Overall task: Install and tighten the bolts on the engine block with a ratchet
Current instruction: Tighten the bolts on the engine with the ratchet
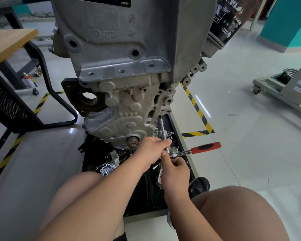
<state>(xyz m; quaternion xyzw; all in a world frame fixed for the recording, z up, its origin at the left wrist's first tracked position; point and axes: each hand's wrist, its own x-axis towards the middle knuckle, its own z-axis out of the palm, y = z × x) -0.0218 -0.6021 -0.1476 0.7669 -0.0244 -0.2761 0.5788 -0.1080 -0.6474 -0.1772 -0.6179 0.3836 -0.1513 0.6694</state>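
Bright, even indoor light; white glare streaks on the glossy floor [202,106] at three o'clock (another at nine), soft shadows, strong wide-angle bending toward the edges.

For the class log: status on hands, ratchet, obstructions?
Left hand grips extension bar. Right hand holds ratchet at its head. Bar tip at engine block. Loose parts beneath, handle clear.
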